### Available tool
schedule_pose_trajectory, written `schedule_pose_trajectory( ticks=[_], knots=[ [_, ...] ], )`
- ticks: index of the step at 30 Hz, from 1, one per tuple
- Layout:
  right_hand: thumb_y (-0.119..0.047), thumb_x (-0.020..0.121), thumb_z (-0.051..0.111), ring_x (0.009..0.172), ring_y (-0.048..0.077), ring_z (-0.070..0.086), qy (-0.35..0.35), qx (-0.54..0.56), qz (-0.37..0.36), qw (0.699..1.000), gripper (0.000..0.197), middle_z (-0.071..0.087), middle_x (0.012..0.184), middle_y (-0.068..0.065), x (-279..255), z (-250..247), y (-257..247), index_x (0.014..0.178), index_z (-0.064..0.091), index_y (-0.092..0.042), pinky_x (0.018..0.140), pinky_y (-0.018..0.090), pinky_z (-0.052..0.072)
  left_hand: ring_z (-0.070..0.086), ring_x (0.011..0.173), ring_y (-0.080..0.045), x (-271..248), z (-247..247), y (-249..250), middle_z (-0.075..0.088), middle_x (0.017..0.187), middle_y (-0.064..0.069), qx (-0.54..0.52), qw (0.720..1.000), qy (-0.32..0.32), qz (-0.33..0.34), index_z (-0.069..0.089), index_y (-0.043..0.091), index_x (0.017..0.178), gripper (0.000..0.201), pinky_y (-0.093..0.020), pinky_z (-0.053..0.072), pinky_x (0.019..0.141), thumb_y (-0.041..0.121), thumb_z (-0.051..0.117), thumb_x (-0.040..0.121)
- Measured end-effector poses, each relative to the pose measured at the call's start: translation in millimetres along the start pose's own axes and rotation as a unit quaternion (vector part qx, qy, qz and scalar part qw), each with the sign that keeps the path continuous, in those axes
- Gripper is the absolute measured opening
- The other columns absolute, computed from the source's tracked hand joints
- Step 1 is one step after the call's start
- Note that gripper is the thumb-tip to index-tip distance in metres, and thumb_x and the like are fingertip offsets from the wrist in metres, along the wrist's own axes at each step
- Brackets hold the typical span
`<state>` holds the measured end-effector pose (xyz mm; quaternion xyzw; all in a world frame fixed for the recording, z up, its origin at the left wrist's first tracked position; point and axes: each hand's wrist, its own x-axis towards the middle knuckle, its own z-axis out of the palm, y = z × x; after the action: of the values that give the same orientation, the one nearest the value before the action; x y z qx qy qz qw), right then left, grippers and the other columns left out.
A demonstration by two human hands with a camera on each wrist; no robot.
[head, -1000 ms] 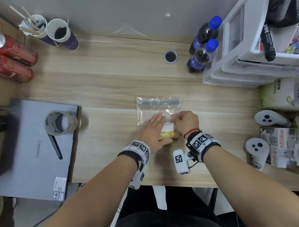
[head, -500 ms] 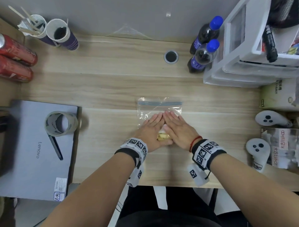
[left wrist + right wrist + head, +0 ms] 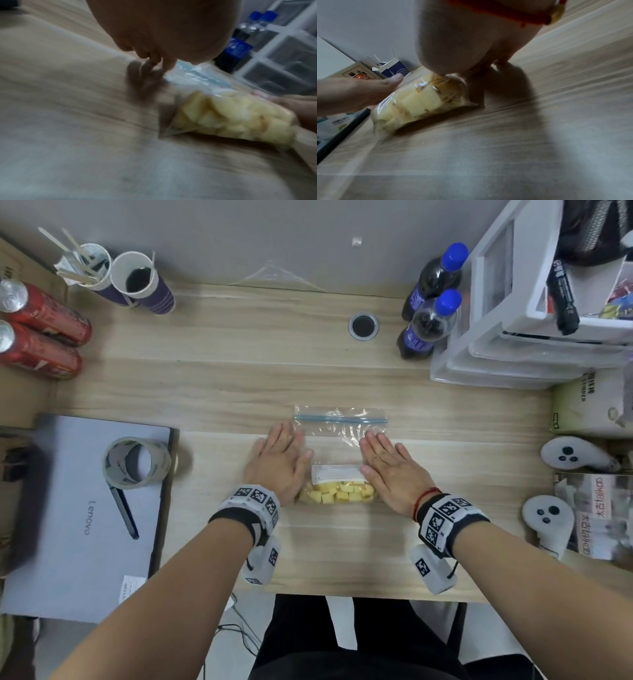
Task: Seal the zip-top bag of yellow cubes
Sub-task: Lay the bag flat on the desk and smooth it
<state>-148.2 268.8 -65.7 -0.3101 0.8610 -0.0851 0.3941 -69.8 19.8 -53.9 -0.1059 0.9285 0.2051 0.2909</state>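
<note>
A clear zip-top bag (image 3: 340, 433) lies flat on the wooden desk, its blue zip strip (image 3: 340, 418) at the far end. The yellow cubes (image 3: 337, 494) are bunched at the bag's near end below a white label (image 3: 337, 472); they also show in the wrist views (image 3: 231, 116) (image 3: 419, 105). My left hand (image 3: 279, 460) lies flat with straight fingers at the bag's left edge. At the right edge my right hand (image 3: 387, 467) is flat too, its fingers over the plastic. Neither hand holds anything.
A closed grey laptop (image 3: 82, 515) with a tape roll (image 3: 137, 462) and pen sits left. Red cans (image 3: 37, 337) and paper cups (image 3: 144, 282) stand far left. Two blue-capped bottles (image 3: 431, 313), white drawers (image 3: 531, 320) and two white controllers (image 3: 548, 518) are right.
My hands were together over the middle of the bag; they have slid apart to its left and right edges, uncovering the label and the cubes.
</note>
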Motion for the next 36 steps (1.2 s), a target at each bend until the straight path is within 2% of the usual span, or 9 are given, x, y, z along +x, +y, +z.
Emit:
schedule_pose_trajectory(
  ticks=[3,5,6,10,16,22,27,32,36],
  knots=[
    [-0.057,0.093,-0.005,0.146,0.007,-0.020,0.007,-0.001,0.001,1.000,0.067,-0.017,0.160,-0.010,1,-1,-2,0.152,-0.011,-0.027,0.122,0.035,-0.005,-0.016,0.146,-0.011,7,-9,37,-0.013,0.160,0.005,0.038,0.992,0.004,0.117,-0.004,0.026,0.151,0.063,-0.036,-0.009,0.119,0.056,0.005,0.096],
    [-0.060,0.089,-0.009,0.146,0.007,-0.019,0.011,0.003,-0.001,1.000,0.072,-0.017,0.160,-0.010,1,-2,-2,0.152,-0.009,-0.027,0.121,0.033,-0.007,-0.014,0.146,-0.010,15,-7,57,-0.012,0.160,0.006,0.039,0.974,-0.083,0.208,-0.004,0.028,0.152,0.063,-0.039,-0.006,0.120,0.057,0.003,0.096],
    [-0.061,0.088,-0.009,0.146,0.007,-0.018,0.010,0.004,-0.001,1.000,0.073,-0.017,0.160,-0.011,1,-1,-2,0.152,-0.008,-0.026,0.121,0.032,-0.007,-0.013,0.146,-0.009,19,-4,60,-0.012,0.160,0.008,0.033,0.968,-0.119,0.216,-0.004,0.028,0.152,0.065,-0.041,-0.003,0.121,0.059,0.000,0.095],
    [-0.056,0.093,-0.004,0.146,0.006,-0.018,0.015,-0.002,0.000,1.000,0.066,-0.016,0.160,-0.012,2,0,-2,0.152,-0.009,-0.028,0.122,0.034,-0.005,-0.017,0.145,-0.010,33,2,33,-0.021,0.157,0.012,0.046,0.979,-0.111,0.165,-0.012,0.038,0.149,0.063,-0.045,-0.001,0.121,0.064,-0.008,0.091],
    [-0.052,0.095,-0.001,0.146,0.005,-0.018,0.002,-0.005,0.002,1.000,0.062,-0.015,0.159,-0.012,-1,-4,0,0.152,-0.009,-0.029,0.123,0.036,-0.002,-0.019,0.145,-0.009,31,-11,-7,-0.026,0.154,0.017,0.062,0.992,-0.080,0.078,-0.014,0.044,0.147,0.057,-0.046,-0.003,0.120,0.061,-0.004,0.093],
    [-0.058,0.093,0.001,0.151,0.017,0.001,0.021,-0.004,0.002,1.000,0.075,0.006,0.163,0.004,6,-30,-26,0.154,0.009,-0.015,0.122,0.033,-0.002,-0.024,0.143,-0.011,28,-4,-3,-0.035,0.151,0.015,0.078,0.992,-0.084,0.048,-0.022,0.041,0.145,0.059,-0.043,-0.005,0.119,0.060,0.001,0.094],
    [-0.058,0.096,0.003,0.150,0.016,-0.006,-0.033,-0.022,-0.067,0.997,0.071,-0.003,0.163,0.003,31,-17,-66,0.154,0.004,-0.017,0.123,0.038,0.001,-0.026,0.142,-0.011,32,-6,-2,-0.038,0.149,0.014,0.110,0.989,-0.093,0.030,-0.026,0.039,0.144,0.069,-0.043,-0.005,0.119,0.054,0.021,0.096],
    [-0.055,0.097,-0.001,0.147,0.008,-0.016,-0.031,-0.024,-0.034,0.999,0.062,-0.014,0.160,-0.010,16,-11,-24,0.152,-0.006,-0.028,0.122,0.037,-0.003,-0.028,0.141,-0.011,33,-10,-5,-0.039,0.149,0.014,0.115,0.987,-0.105,0.036,-0.028,0.040,0.143,0.074,-0.044,-0.006,0.118,0.055,0.027,0.096],
    [-0.052,0.098,0.001,0.147,0.010,-0.016,-0.021,-0.023,0.008,0.999,0.057,-0.012,0.161,-0.013,4,-16,7,0.152,-0.001,-0.034,0.122,0.040,-0.003,-0.029,0.140,-0.012,30,-11,-4,-0.041,0.148,0.013,0.121,0.985,-0.121,0.030,-0.031,0.040,0.141,0.083,-0.044,-0.007,0.118,0.059,0.034,0.093]
  ],
)
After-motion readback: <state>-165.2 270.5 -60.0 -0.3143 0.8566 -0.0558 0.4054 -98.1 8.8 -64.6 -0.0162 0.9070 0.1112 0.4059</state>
